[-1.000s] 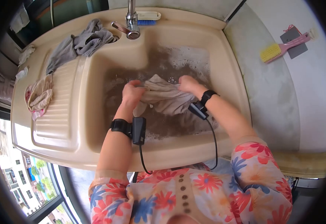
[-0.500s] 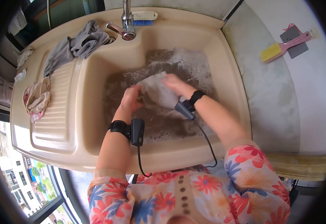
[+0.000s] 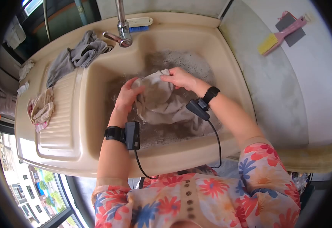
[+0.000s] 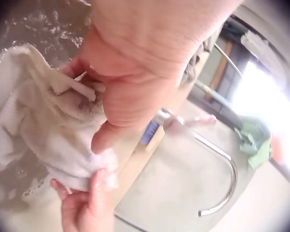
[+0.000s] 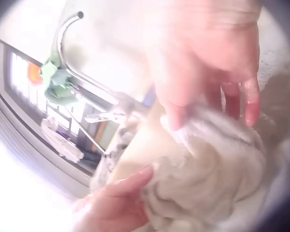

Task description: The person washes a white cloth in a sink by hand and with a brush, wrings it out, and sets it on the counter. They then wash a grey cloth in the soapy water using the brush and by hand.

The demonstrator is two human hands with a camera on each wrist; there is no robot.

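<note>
A wet, pale cloth (image 3: 156,93) is bunched between the two hands over murky, sudsy water in the beige sink (image 3: 97,102). On its left edge the left hand (image 3: 126,95) pinches the fabric between thumb and fingers. The right hand (image 3: 182,79) grips the upper right edge, thumb on top. Lower folds of the cloth trail into the water. In the left wrist view, folds of the cloth (image 4: 63,140) spread below the left hand (image 4: 130,82), and the right hand (image 4: 89,208) holds the far edge. Both hands show on the cloth (image 5: 208,169) in the right wrist view.
A grey cloth (image 3: 78,53) and a stained small cloth (image 3: 40,108) lie on the ribbed drainboard (image 3: 59,133) at left. The faucet (image 3: 123,32) stands at the back beside a blue-bristled brush (image 3: 139,24). A pink-handled brush (image 3: 284,36) hangs on the right wall.
The cloth was spread between the hands, then gathered and blurred low over the water; now it is raised and bunched between them. The head view has shifted slightly.
</note>
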